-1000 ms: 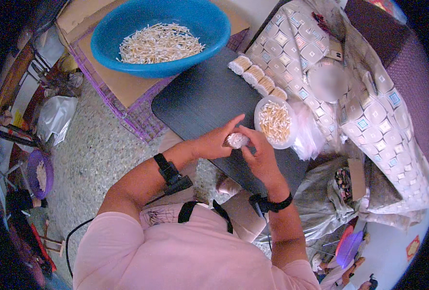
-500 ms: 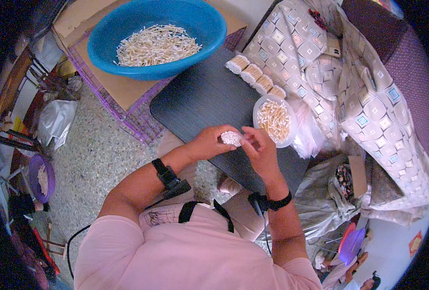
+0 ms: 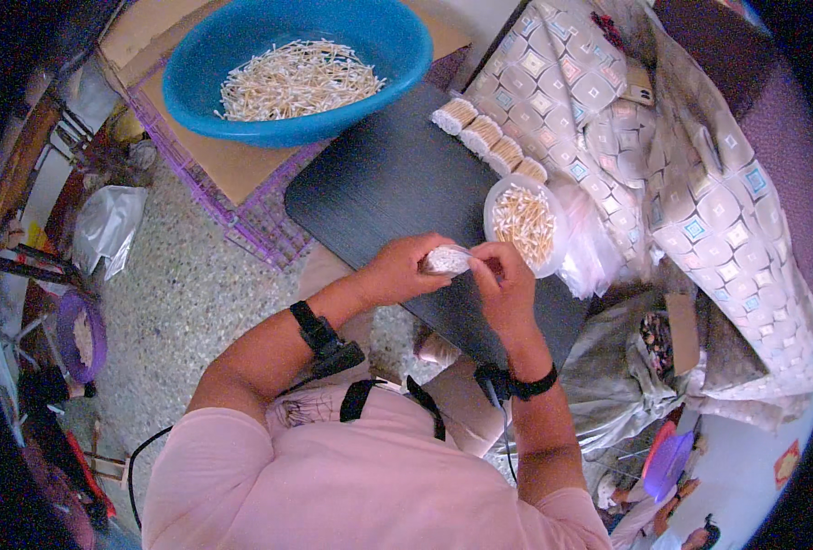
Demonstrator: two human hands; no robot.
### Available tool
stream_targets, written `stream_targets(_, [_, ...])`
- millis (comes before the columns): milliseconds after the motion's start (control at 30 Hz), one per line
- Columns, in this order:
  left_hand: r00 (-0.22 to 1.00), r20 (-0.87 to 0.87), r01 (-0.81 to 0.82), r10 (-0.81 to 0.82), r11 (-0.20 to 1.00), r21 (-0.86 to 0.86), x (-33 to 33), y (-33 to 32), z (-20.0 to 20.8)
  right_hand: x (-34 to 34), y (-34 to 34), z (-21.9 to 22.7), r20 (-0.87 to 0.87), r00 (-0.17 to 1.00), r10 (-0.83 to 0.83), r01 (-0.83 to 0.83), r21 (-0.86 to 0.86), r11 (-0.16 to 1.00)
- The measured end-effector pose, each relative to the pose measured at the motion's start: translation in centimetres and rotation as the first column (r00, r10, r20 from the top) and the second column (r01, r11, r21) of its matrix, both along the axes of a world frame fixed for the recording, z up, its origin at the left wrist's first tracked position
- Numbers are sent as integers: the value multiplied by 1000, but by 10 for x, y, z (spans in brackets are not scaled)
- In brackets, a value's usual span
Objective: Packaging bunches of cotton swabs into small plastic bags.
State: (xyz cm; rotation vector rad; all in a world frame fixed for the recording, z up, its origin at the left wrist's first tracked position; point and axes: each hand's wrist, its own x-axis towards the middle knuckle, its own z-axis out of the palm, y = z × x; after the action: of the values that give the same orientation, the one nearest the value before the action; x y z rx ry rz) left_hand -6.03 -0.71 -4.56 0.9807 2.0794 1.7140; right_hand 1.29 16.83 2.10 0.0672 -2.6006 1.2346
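The head-worn left camera (a wide fisheye) looks down at the hands (image 3: 399,269) from close above.

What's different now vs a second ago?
The left hand has curled its outstretched finger in around the swab bundle. The right hand has eased rightward, its fingers now at the bundle's right edge. Nothing visibly released.

Unchanged: blue basin, swab bowl, row of wrapped bundles.

The shirt (image 3: 361,486) is pink, the wristbands (image 3: 535,385) black.
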Motion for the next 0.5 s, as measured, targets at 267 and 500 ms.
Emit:
stream_targets(267, [1000,-12,-7,7,999,35,-5,-3,-8,5,-11,6,-147,964,222,-150,392,908])
stream_targets(500, [999,41,4,-2,999,-44,-3,-5,5,7,-19,2,-71,963,260,-203,445,872])
